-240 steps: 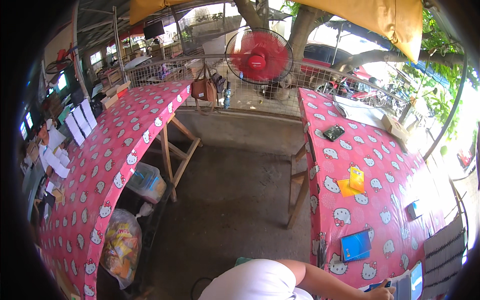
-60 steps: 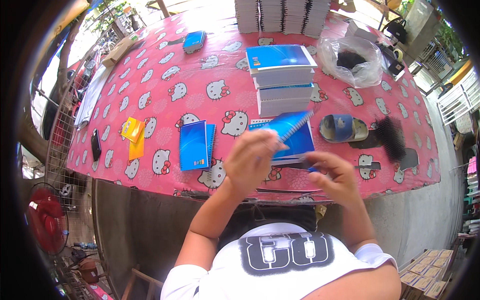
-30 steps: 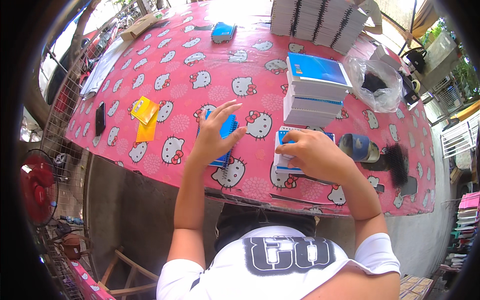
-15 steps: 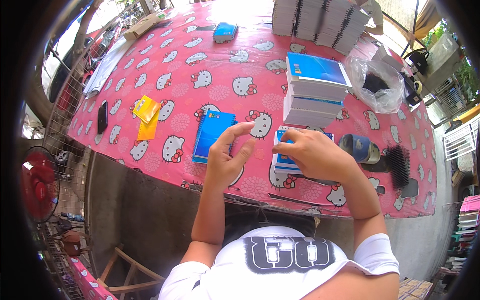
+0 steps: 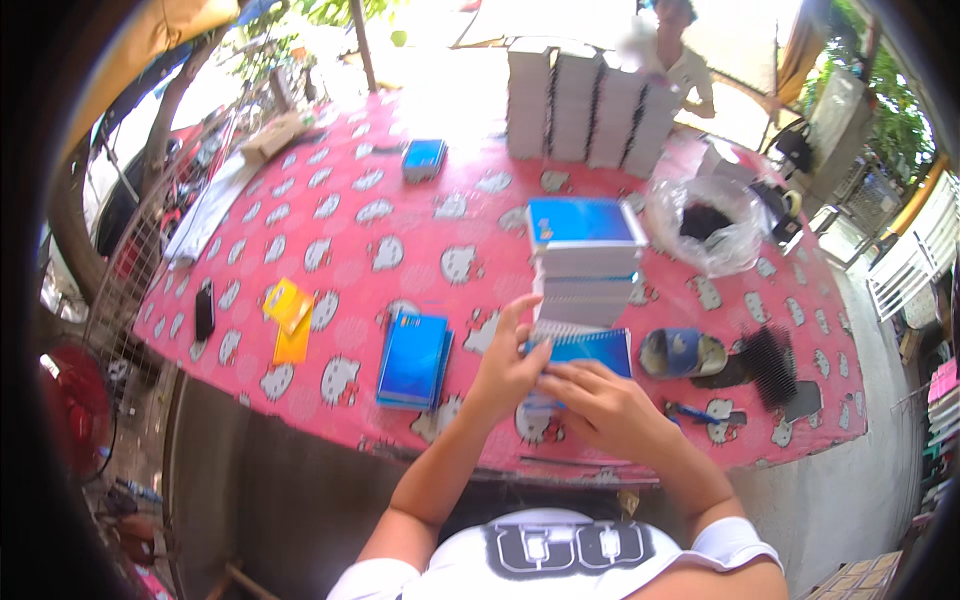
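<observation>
Just in front of me lies a blue notebook with a row of coil loops along its far edge. Over its left side my left hand is raised, index finger and thumb apart, with nothing visible between them. My right hand covers the near part of the notebook. Its fingers are drawn together beside my left thumb, and whatever they may hold is hidden. Left of my hands rests a small pile of blue notebooks. Behind the notebook rises a tall stack of blue-covered notebooks.
Right of my hands are a blue slipper, a blue-handled tool and dark bristly matting. A clear plastic bag sits farther back. Yellow booklets and a phone lie left. Tall paper stacks stand near another person.
My view has tilted up, bringing the other person more into sight. My hands have come together over the notebook, the right one moving toward the left.
</observation>
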Available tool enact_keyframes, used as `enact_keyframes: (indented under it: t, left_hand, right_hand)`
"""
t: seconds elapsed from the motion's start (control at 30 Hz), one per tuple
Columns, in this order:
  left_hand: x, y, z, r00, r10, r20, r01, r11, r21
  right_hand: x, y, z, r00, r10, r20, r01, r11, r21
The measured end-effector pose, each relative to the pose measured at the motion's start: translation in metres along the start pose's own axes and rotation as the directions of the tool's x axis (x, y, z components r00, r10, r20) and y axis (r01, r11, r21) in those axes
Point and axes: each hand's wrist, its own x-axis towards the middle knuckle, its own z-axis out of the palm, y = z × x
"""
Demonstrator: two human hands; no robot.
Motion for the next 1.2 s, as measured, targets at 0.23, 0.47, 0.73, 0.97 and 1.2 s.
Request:
enact_keyframes:
  t: [0.23, 0.47, 0.73, 0.97, 1.2]
  left_hand:
    - [-0.013, 0.012, 0.006, 0.869, 0.467, 0.164, -0.487, 0.746, 0.453]
    - [-0.019, -0.004, 0.014, 0.773, 0.626, 0.109, -0.565, 0.598, 0.569]
    - [-0.024, -0.015, 0.012, 0.866, 0.494, -0.073, -0.386, 0.755, 0.531]
    - [-0.022, 0.009, 0.022, 0.862, 0.507, 0.008, -0.318, 0.529, 0.787]
    - [-0.006, 0.009, 0.043, 0.838, 0.53, 0.13, -0.399, 0.432, 0.808]
  right_hand:
    - [-0.041, 0.048, -0.015, 0.839, 0.509, -0.192, -0.21, 0.629, 0.749]
    - [-0.037, 0.047, 0.026, 0.839, 0.513, -0.18, -0.206, 0.605, 0.769]
    - [-0.036, 0.038, 0.035, 0.801, 0.59, -0.103, -0.349, 0.599, 0.721]
    - [-0.036, 0.036, 0.037, 0.764, 0.625, -0.159, -0.408, 0.659, 0.633]
    - [-0.043, 0.039, 0.001, 0.86, 0.424, -0.285, -0.342, 0.892, 0.295]
